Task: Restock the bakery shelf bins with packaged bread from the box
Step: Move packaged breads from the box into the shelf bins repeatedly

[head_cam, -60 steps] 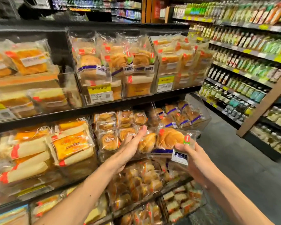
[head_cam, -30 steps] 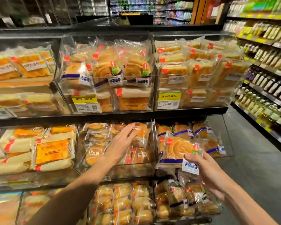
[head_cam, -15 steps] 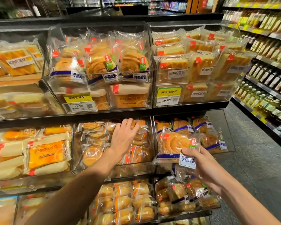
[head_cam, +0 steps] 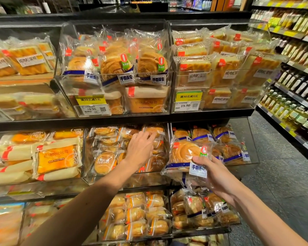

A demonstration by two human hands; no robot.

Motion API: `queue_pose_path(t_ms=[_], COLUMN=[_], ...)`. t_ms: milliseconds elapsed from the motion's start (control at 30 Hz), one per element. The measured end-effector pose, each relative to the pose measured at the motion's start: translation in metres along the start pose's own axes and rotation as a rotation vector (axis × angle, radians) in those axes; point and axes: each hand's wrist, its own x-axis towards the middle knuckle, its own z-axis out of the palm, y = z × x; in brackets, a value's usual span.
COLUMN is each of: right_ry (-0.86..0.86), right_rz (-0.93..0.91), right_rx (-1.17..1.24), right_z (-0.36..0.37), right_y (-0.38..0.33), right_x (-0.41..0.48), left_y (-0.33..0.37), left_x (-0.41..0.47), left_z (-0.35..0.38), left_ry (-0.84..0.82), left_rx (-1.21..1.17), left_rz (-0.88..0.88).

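The pack (head_cam: 183, 155) is a clear bag with a round, swirly brown bread inside. It has a blue stripe, a white label and a red tag. The right hand (head_cam: 215, 176) grips its lower corner, thumb on the front, and holds it up in front of the right bin (head_cam: 252, 150) on the middle shelf. The left hand (head_cam: 140, 150) lies with loose fingers on the buns (head_cam: 103, 162) in the next bin. Two seconds ago that hand was just beside the pack. Now they are apart.
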Motion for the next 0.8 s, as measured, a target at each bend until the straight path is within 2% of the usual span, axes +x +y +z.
queue_pose_path(t_ms=[33, 133, 167, 200, 267, 333, 433, 533, 667, 800], right_ry=[-0.002, 0.003, 0.003, -0.008, -0.02, -0.045, -0.058, -0.007, 0.127, 0.213], right_rz=[0.004, 0.01, 0.011, 0.009, 0.01, 0.008, -0.001, -0.001, 0.02, 0.042], right_rx=[-0.008, -0.04, -0.052, -0.065, -0.088, -0.048, 0.031, 0.062, 0.029, 0.143], right_z=[0.003, 0.013, 0.017, 0.021, 0.029, 0.035, 0.04, 0.04, 0.034, 0.017], right_y=[0.0, 0.001, 0.0, 0.0, 0.0, 0.001, 0.006, 0.013, 0.023, 0.028], right_x=[0.001, 0.001, 0.002, 0.002, 0.001, -0.002, -0.009, -0.016, -0.021, -0.025], left_y=[0.003, 0.024, 0.031, 0.036, 0.044, 0.044, 0.036, 0.031, 0.034, 0.042], left_x=[-0.002, -0.006, -0.008, -0.01, -0.021, -0.03, -0.032, -0.036, -0.045, -0.051], left_z=[-0.008, -0.053, -0.068, -0.08, -0.093, -0.095, -0.091, -0.083, -0.067, -0.054], left_ry=[-0.026, -0.08, -0.154, -0.253, -0.396, -0.393, -0.277, -0.202, -0.284, -0.314], left_rx=[-0.175, -0.951, -1.124, -1.176, -1.067, -0.981, -1.084, -1.282, -1.682, -1.655], left_rz=[-0.052, -0.359, -0.356, -0.285, -0.086, -0.015, -0.141, -0.352, -0.555, -0.56])
